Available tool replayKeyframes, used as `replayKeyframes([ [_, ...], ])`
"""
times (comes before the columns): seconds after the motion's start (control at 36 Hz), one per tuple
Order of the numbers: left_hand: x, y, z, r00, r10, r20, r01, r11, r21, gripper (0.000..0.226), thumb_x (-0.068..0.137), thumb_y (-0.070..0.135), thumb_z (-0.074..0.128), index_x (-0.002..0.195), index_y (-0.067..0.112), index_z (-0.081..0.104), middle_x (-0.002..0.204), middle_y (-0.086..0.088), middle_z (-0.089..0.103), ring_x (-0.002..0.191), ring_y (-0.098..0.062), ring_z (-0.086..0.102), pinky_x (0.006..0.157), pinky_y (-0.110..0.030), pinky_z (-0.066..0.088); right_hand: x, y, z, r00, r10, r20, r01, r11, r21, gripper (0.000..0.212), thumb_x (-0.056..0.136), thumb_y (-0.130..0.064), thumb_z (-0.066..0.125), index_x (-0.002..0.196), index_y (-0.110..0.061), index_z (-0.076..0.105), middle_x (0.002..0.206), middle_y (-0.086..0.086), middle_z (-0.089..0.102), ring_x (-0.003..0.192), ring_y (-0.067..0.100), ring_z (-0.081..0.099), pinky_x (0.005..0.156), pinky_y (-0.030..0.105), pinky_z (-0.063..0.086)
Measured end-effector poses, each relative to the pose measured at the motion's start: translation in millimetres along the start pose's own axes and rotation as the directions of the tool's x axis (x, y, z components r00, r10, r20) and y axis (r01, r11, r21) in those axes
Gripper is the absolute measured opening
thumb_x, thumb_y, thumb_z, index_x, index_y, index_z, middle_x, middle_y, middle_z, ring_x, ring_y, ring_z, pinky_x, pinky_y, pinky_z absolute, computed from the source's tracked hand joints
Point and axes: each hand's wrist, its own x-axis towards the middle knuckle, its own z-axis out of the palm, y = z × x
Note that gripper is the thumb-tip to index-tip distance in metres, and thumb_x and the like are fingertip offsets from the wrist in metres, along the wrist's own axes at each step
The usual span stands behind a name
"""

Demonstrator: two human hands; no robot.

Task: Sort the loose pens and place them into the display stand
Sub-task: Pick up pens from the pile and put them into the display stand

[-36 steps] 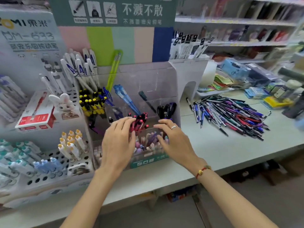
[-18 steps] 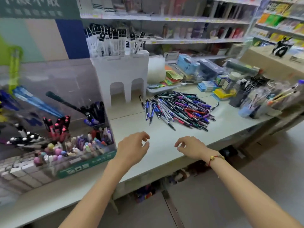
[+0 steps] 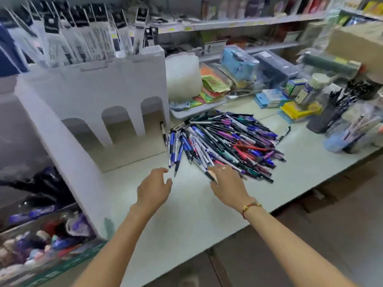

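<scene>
A heap of loose pens [image 3: 223, 141] in blue, black, purple and red lies on the pale counter [image 3: 186, 208]. My left hand [image 3: 154, 190] hovers just short of the heap's near left edge, fingers loosely curled, holding nothing. My right hand [image 3: 227, 184], with a ring and a red bracelet, reaches the heap's near edge, its fingers over the closest pens; whether it grips one is unclear. The display stand [image 3: 47, 241] with sorted pens sits blurred at the lower left.
A white arched cardboard display [image 3: 93, 96] stands left of the heap. Behind and to the right are a tray of coloured packets [image 3: 209, 88], boxes, and pen cups [image 3: 331, 114]. Shelves of stock run along the back. The counter's front edge runs diagonally below my wrists.
The view has swung right, away from the display stand towards the heap. Both hands left the stand and moved forward across the counter to the heap's near edge.
</scene>
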Motion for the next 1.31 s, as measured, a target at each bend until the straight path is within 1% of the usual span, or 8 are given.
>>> replayKeyframes([
  [0.14, 58, 12, 11, 0.997, -0.080, -0.011, 0.080, 0.997, -0.018, 0.063, 0.094, 0.039, 0.054, 0.145, 0.010, 0.032, 0.147, -0.010, 0.039, 0.130, -0.029, 0.042, 0.098, -0.040, 0.039, 42, 8, 28, 0.998, -0.013, 0.058, 0.020, 0.991, -0.130, 0.068, 0.094, -0.044, 0.053, 0.151, -0.023, 0.023, 0.157, 0.005, 0.024, 0.146, 0.030, 0.017, 0.119, 0.046, 0.016],
  [0.36, 119, 29, 39, 0.997, -0.075, -0.037, 0.072, 0.996, -0.056, 0.095, 0.087, 0.040, 0.066, 0.151, 0.003, 0.006, 0.152, -0.019, 0.024, 0.138, -0.033, 0.022, 0.112, -0.037, 0.022, 71, 26, 63, 0.999, -0.051, -0.010, 0.047, 0.970, -0.238, 0.069, 0.094, -0.057, 0.024, 0.149, -0.016, 0.032, 0.149, 0.012, 0.041, 0.138, 0.034, 0.037, 0.111, 0.056, 0.030],
  [0.75, 95, 30, 34, 0.970, -0.227, 0.085, 0.191, 0.932, 0.308, 0.036, 0.095, 0.018, 0.050, 0.122, 0.000, 0.036, 0.126, -0.016, 0.050, 0.114, -0.036, 0.052, 0.078, -0.035, 0.038, 76, 13, 58, 0.983, -0.181, -0.042, 0.140, 0.870, -0.473, 0.043, 0.087, -0.051, 0.057, 0.099, -0.010, 0.065, 0.097, 0.008, 0.058, 0.087, 0.023, 0.047, 0.080, 0.038, 0.037],
  [0.92, 59, 8, 36, 0.969, -0.235, 0.077, 0.188, 0.903, 0.385, 0.018, 0.096, 0.015, 0.041, 0.111, 0.005, 0.041, 0.116, -0.012, 0.053, 0.107, -0.031, 0.054, 0.072, -0.031, 0.032, 70, -1, 41, 0.972, -0.211, 0.104, 0.233, 0.789, -0.569, 0.025, 0.099, -0.012, 0.031, 0.118, -0.005, 0.046, 0.110, 0.009, 0.041, 0.101, 0.023, 0.038, 0.087, 0.033, 0.035],
  [1.03, 48, -2, 32, 0.959, -0.264, 0.108, 0.235, 0.945, 0.226, 0.016, 0.099, 0.021, 0.039, 0.095, 0.007, 0.033, 0.099, -0.010, 0.054, 0.100, -0.036, 0.056, 0.070, -0.033, 0.035, 66, -3, 32, 0.983, -0.143, 0.117, 0.181, 0.868, -0.463, 0.024, 0.099, -0.011, 0.030, 0.117, -0.006, 0.044, 0.113, 0.009, 0.046, 0.099, 0.020, 0.044, 0.080, 0.029, 0.036],
  [1.11, 47, -8, 34, 0.920, -0.339, 0.197, 0.370, 0.917, -0.150, 0.014, 0.098, 0.018, 0.039, 0.102, 0.005, 0.038, 0.100, -0.009, 0.066, 0.090, -0.030, 0.064, 0.082, -0.037, 0.049, 58, -1, 26, 0.988, -0.093, 0.125, 0.133, 0.921, -0.365, 0.020, 0.094, -0.008, 0.031, 0.106, -0.009, 0.047, 0.105, 0.007, 0.051, 0.091, 0.019, 0.043, 0.074, 0.027, 0.033],
  [1.19, 40, -4, 32, 0.889, -0.368, 0.272, 0.458, 0.696, -0.554, 0.014, 0.098, 0.010, 0.041, 0.107, 0.000, 0.046, 0.094, -0.005, 0.062, 0.074, -0.014, 0.062, 0.070, -0.034, 0.057, 51, 1, 16, 0.987, -0.090, 0.130, 0.131, 0.929, -0.347, 0.015, 0.092, -0.010, 0.035, 0.102, -0.010, 0.047, 0.103, 0.006, 0.055, 0.091, 0.020, 0.042, 0.078, 0.029, 0.034],
  [1.31, 26, 4, 31, 0.871, -0.349, 0.346, 0.475, 0.421, -0.773, 0.018, 0.099, 0.014, 0.050, 0.083, 0.006, 0.054, 0.075, -0.004, 0.049, 0.060, -0.011, 0.050, 0.053, -0.021, 0.055, 46, 6, 14, 0.985, -0.066, 0.157, 0.101, 0.969, -0.224, 0.018, 0.095, -0.013, 0.043, 0.112, -0.007, 0.048, 0.111, 0.008, 0.057, 0.098, 0.023, 0.050, 0.076, 0.027, 0.037],
])
